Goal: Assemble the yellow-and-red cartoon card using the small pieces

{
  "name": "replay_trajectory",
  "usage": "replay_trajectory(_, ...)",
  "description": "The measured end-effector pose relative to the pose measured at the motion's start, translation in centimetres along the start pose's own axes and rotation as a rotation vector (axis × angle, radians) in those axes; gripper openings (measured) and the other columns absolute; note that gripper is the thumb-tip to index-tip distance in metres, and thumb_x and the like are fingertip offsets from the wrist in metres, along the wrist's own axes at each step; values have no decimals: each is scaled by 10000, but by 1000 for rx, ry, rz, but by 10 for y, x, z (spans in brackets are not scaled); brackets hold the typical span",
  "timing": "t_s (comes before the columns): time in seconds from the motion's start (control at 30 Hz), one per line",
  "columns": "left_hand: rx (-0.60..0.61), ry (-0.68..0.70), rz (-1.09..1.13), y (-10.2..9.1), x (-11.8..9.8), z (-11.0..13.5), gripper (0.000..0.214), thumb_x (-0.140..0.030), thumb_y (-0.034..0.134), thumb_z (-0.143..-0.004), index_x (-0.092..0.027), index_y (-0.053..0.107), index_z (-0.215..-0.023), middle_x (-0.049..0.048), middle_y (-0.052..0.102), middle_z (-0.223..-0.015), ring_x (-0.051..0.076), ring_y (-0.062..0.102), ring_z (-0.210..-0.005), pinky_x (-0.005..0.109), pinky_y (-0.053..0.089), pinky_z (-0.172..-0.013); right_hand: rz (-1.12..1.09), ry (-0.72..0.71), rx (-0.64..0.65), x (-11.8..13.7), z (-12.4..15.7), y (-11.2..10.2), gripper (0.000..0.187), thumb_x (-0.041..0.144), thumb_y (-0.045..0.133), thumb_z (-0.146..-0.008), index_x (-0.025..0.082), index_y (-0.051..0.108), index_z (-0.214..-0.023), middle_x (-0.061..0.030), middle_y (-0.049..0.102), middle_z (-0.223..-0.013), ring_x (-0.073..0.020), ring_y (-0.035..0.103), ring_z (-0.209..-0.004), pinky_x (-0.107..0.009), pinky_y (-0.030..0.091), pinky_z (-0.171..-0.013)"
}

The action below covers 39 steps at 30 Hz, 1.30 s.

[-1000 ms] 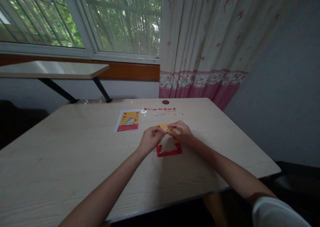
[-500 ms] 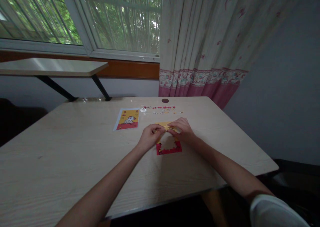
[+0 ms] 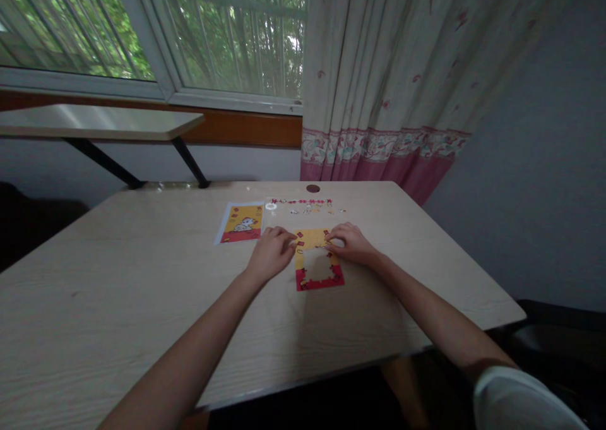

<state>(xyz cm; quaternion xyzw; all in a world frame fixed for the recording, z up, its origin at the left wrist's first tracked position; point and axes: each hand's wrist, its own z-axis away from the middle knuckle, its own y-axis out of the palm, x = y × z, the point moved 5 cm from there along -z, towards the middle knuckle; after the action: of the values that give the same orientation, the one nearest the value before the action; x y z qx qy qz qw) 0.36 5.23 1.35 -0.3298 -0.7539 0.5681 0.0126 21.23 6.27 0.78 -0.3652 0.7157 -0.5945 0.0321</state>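
Observation:
A partly joined jigsaw puzzle (image 3: 320, 285) lies on the table in front of me, yellow across the top and red along the bottom. Its middle is a gap where the tabletop shows. My left hand (image 3: 273, 250) grips the puzzle's upper left edge between thumb and fingers. At the upper right edge, my right hand (image 3: 351, 244) has its thumb and fingertips closed on the puzzle, hiding a bit of that side. Loose puzzle pieces (image 3: 307, 211) are spread just beyond, with a row of red pieces (image 3: 303, 201) behind them.
A picture sheet (image 3: 243, 223) with a white animal on yellow and red lies left of the puzzle. A round dark cable-hole cover (image 3: 313, 189) sits near the table's (image 3: 142, 297) back edge. A raised shelf (image 3: 104, 122) stands back left; a curtain (image 3: 379, 89) hangs behind.
My hands have moved apart from the puzzle's upper middle out to its two side edges. The yellow upper part is now uncovered between them.

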Motion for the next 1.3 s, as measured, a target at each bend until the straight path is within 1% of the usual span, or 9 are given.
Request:
replay_trajectory(0.23,8,15,-35,2,-1,0,267,-287,480,-834,-173,666,-989,91,595,-936,241,510,-910,390,414,-842,9,9,-7,3,-1,2,222,354,648,-765,228,668,-948,-56,653,-989,-194,532,-950,-356,341,-853)
replay_trajectory(0.4,7,29,-36,2,-3,1,273,-294,482,-831,-183,668,-998,86,596,-945,244,507,-908,386,416,-834,19,-13,-45,6,-3,9,122,301,629,-785,241,690,-873,-47,664,-952,-191,538,-942,-351,336,-843)
replay_trajectory(0.57,20,30,-45,1,-5,1,264,-290,495,-820,-182,674,-981,90,601,-934,254,504,-907,387,417,-824,-41,54,-57,2,-6,14,78,282,656,-758,241,700,-808,-35,664,-930,-189,540,-944,-339,348,-843)
replay_trajectory(0.67,29,17,-65,0,-6,1,266,-289,498,-819,-183,672,-990,90,601,-939,256,503,-906,390,414,-825,-53,106,-56,-1,-7,14,87,324,676,-741,257,711,-786,-32,657,-964,-194,535,-947,-355,343,-854)
replay_trajectory(0.77,37,18,-72,0,-6,1,274,-291,492,-824,-180,668,-1002,91,600,-947,257,500,-911,391,411,-830,-67,113,-46,-3,-7,12,106,348,673,-743,272,716,-804,-31,654,-987,-196,536,-955,-366,340,-870)
replay_trajectory(0.87,39,28,-69,1,-6,1,275,-295,485,-829,-179,667,-999,90,600,-945,256,498,-913,390,409,-832,-133,73,-42,-4,-6,9,111,299,636,-778,245,709,-843,-35,670,-964,-177,562,-938,-341,357,-870)
replay_trajectory(0.97,32,31,-70,1,-6,1,266,-297,486,-829,-187,669,-988,87,599,-942,254,497,-909,388,410,-827,-171,46,-93,-4,-7,4,117,235,599,-801,206,695,-862,-42,687,-916,-159,589,-890,-314,373,-850)
replay_trajectory(1.07,30,29,-72,1,-6,0,263,-299,489,-828,-190,668,-988,86,597,-943,253,498,-908,386,413,-821,-143,59,-132,-5,-7,2,98,218,620,-776,197,688,-842,-38,691,-888,-160,593,-860,-311,377,-838)
replay_trajectory(1.3,35,51,-78,2,-6,0,271,-300,495,-831,-177,669,-999,87,603,-941,251,494,-928,398,415,-846,-55,143,-80,-8,-7,10,109,297,630,-752,238,692,-819,-25,676,-941,-186,559,-909,-347,362,-862)
